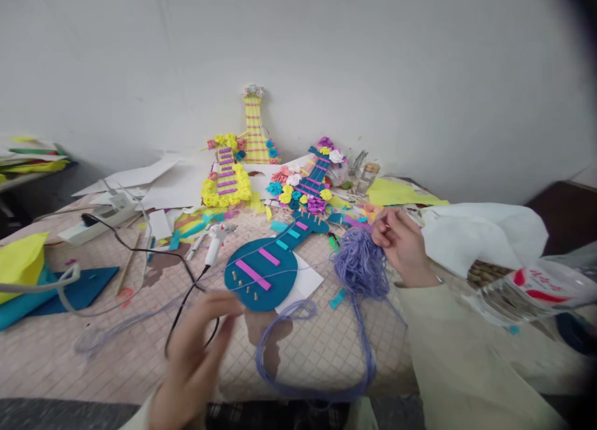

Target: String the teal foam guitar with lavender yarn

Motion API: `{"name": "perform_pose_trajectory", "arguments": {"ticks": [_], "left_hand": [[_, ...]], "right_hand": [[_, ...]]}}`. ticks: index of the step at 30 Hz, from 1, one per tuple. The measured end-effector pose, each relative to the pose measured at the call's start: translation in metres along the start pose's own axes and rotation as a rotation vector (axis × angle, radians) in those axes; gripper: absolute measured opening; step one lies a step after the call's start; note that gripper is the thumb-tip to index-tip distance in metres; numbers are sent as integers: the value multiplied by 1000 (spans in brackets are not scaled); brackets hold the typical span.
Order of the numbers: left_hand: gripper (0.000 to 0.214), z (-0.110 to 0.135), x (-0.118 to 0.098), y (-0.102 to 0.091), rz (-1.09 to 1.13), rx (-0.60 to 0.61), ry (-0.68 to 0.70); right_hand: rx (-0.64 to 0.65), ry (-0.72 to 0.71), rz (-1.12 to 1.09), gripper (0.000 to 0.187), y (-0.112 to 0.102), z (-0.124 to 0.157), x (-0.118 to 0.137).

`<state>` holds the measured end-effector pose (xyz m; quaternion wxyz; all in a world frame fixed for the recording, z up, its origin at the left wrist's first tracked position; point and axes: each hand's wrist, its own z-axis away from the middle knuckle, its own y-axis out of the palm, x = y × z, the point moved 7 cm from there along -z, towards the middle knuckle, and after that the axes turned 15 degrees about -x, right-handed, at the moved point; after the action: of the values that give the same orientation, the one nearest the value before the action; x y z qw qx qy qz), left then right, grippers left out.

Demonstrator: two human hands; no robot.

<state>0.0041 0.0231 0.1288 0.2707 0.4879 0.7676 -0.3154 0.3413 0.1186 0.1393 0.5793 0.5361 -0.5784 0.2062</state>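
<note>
My right hand (pixel 405 247) is pinched over the top of a tangled bundle of purple yarn (pixel 359 265), gripping a strand of it. A thick loop of the yarn trails down to the table's front edge. At the lower left, my left hand (pixel 200 349) is blurred, its thumb and fingertips curled toward each other; what lies between them cannot be made out. Between the hands lies a teal guitar-shaped cutout (pixel 261 271) with purple and light-blue strips and small wooden pegs. Thin strands of yarn run across it.
A white glue gun (pixel 215 243) with a black cord lies left of the cutout. Decorated paper guitars (pixel 226 175) lean by the wall. A plastic bottle (pixel 536 287) lies at right, near white sheeting (pixel 489 231). A power strip (pixel 100 222) and paper scraps are at left.
</note>
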Motion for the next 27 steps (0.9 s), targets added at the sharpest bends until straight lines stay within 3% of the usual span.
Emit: {"name": "perform_pose_trajectory", "arguments": {"ticks": [2,5,7,9,11,13,15,18,22,27], "left_hand": [[17,-7,0,75,-6,284,52],[29,-23,10,168,-107,468,58],[28,-27,21,211,-204,607,11],[22,-29,25,233,-190,702,16],[28,-30,23,235,-133,752,29],[33,-34,21,224,-87,761,22],[37,-40,18,210,-61,746,1],[37,-49,12,193,34,695,-20],[35,-59,5,175,223,551,-54],[30,-67,4,149,534,383,-322]], "right_hand": [[10,20,-20,20,2,5,4],[31,26,-31,20,4,11,7],[20,6,-1,19,0,13,8],[-25,-52,84,18,-9,12,7],[-90,-158,264,18,-20,13,5],[-119,-283,526,23,-25,18,-2],[-63,-365,781,49,-20,28,-18],[51,-380,1020,84,-5,44,-52],[71,-317,1069,73,5,50,-80],[-56,-377,1018,61,-5,41,-71]]}}
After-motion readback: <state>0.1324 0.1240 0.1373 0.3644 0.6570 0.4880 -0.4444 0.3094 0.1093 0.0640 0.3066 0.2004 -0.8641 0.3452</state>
